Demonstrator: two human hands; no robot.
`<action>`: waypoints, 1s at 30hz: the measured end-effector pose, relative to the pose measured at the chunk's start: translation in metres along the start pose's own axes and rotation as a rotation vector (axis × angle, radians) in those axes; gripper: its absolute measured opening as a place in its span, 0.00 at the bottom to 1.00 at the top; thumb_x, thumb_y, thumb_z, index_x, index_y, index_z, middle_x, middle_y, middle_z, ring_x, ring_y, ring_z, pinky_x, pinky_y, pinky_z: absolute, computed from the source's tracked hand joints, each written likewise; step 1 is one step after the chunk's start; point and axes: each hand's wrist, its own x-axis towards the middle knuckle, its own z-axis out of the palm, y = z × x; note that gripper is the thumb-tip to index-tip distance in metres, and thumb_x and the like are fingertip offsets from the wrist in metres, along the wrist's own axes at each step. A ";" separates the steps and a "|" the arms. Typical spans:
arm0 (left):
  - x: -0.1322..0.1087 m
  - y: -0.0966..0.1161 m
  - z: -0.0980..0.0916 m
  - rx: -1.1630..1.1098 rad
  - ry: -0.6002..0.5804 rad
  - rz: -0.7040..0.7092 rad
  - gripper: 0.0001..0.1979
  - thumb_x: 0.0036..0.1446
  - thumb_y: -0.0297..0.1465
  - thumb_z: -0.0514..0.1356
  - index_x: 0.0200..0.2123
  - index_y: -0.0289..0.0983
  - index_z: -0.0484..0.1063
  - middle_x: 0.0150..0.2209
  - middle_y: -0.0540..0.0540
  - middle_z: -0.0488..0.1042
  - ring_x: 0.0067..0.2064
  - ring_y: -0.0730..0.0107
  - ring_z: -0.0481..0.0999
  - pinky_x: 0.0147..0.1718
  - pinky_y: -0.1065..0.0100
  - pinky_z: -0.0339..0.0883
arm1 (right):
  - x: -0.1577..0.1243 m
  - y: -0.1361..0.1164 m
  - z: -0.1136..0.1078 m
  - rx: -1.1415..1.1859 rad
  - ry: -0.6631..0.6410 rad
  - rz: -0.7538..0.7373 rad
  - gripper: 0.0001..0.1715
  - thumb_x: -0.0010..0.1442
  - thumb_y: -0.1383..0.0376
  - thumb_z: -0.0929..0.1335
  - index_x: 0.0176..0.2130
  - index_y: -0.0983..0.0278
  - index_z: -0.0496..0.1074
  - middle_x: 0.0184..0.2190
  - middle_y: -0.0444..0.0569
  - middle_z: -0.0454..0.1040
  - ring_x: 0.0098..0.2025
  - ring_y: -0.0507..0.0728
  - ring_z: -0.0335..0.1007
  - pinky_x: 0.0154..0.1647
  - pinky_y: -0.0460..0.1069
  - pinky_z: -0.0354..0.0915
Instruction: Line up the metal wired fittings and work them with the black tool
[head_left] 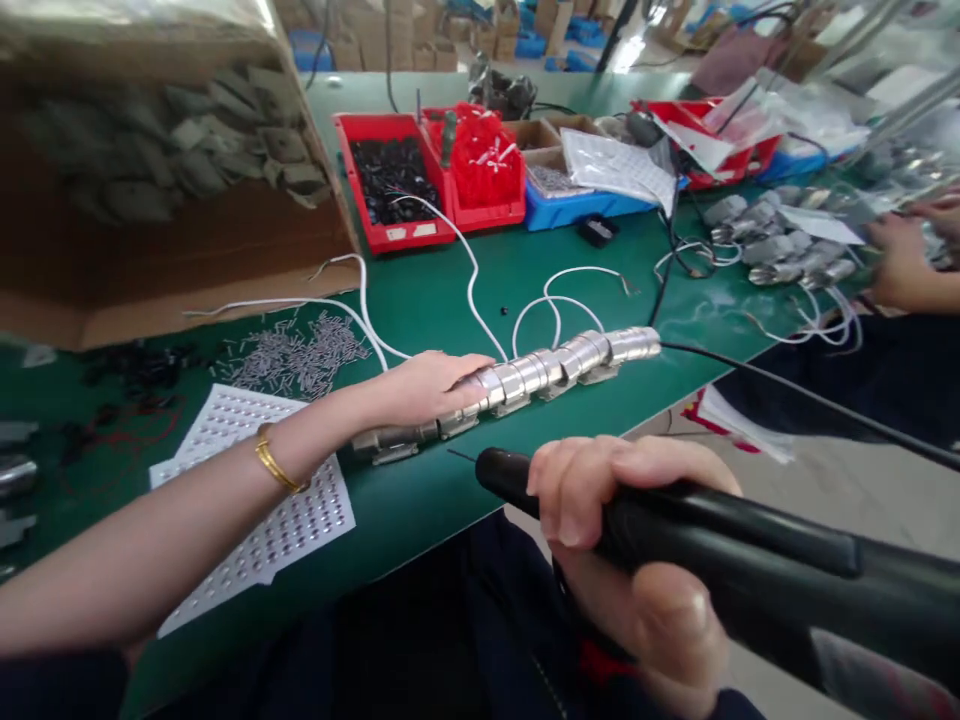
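A row of silver metal cylindrical housings with flat brackets (559, 368) lies end to end along the green table, white cables trailing from the far side. My left hand (420, 390) lies over the left part of the row, closed about the housings; some fingertips are hidden. In the foreground my right hand (622, 530) is wrapped round a black electric screwdriver (757, 545). Its thin bit points left, near the row's front side and apart from it. Partly under my left forearm are white sheets of small round dots (300, 510).
A pile of small metal pins (300, 355) lies beside a cardboard box (187, 260) of grey parts. Red bins (412, 235) and a blue bin (577, 210) stand behind. A black cord (795, 385) crosses rightward. Another person's hands (904, 260) are by more housings (795, 250).
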 end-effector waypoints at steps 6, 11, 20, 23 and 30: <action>-0.001 -0.008 0.003 -0.067 0.039 0.039 0.22 0.64 0.40 0.45 0.58 0.40 0.58 0.50 0.42 0.70 0.45 0.58 0.71 0.42 0.65 0.61 | 0.014 0.006 0.016 0.014 -0.096 -0.032 0.15 0.56 0.59 0.68 0.41 0.64 0.65 0.21 0.42 0.66 0.21 0.53 0.63 0.26 0.53 0.61; -0.004 -0.008 0.002 -0.054 0.054 0.041 0.22 0.64 0.42 0.44 0.56 0.40 0.59 0.47 0.42 0.72 0.44 0.57 0.72 0.41 0.63 0.62 | 0.016 0.006 0.026 -0.108 0.025 0.056 0.15 0.56 0.55 0.70 0.37 0.61 0.67 0.19 0.41 0.65 0.20 0.53 0.62 0.25 0.53 0.61; -0.005 -0.005 0.000 -0.036 0.028 0.004 0.21 0.63 0.41 0.45 0.56 0.40 0.60 0.44 0.42 0.73 0.42 0.57 0.72 0.38 0.64 0.62 | 0.021 0.017 0.024 -0.084 -0.108 -0.041 0.15 0.56 0.58 0.68 0.41 0.63 0.66 0.19 0.42 0.64 0.20 0.53 0.61 0.23 0.52 0.59; -0.004 -0.006 0.001 -0.033 0.031 0.008 0.21 0.63 0.42 0.45 0.55 0.41 0.60 0.45 0.42 0.73 0.42 0.57 0.72 0.37 0.64 0.61 | 0.023 0.014 0.018 -0.074 -0.169 -0.025 0.15 0.57 0.58 0.67 0.42 0.64 0.65 0.21 0.43 0.65 0.21 0.53 0.62 0.25 0.52 0.60; -0.005 -0.005 -0.001 -0.025 0.037 0.001 0.19 0.63 0.42 0.45 0.53 0.41 0.62 0.42 0.43 0.74 0.39 0.57 0.73 0.34 0.65 0.61 | 0.023 0.017 0.020 -0.068 -0.156 -0.027 0.15 0.57 0.59 0.67 0.42 0.63 0.65 0.21 0.43 0.66 0.21 0.53 0.62 0.25 0.53 0.60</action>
